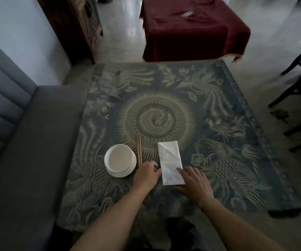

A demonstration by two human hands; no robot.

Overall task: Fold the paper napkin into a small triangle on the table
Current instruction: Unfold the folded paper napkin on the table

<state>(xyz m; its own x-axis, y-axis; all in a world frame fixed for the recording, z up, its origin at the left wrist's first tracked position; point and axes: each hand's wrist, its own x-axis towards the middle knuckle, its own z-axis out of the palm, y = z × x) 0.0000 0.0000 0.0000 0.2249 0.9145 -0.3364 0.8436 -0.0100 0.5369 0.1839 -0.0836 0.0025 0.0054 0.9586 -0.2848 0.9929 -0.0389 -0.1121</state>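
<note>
The napkin [170, 161] is thin, creased white paper. The table [218, 142] wears matt patterned cloth; at nine o'clock, wooden-looking chopsticks [139, 149] and a smooth, perhaps ceramic bowl [120, 160].

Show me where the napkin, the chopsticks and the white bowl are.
napkin [169, 157]: head view, middle of the folded white paper.
chopsticks [139, 149]: head view, mid-length of the pair.
white bowl [119, 158]: head view, inside bottom.
</note>
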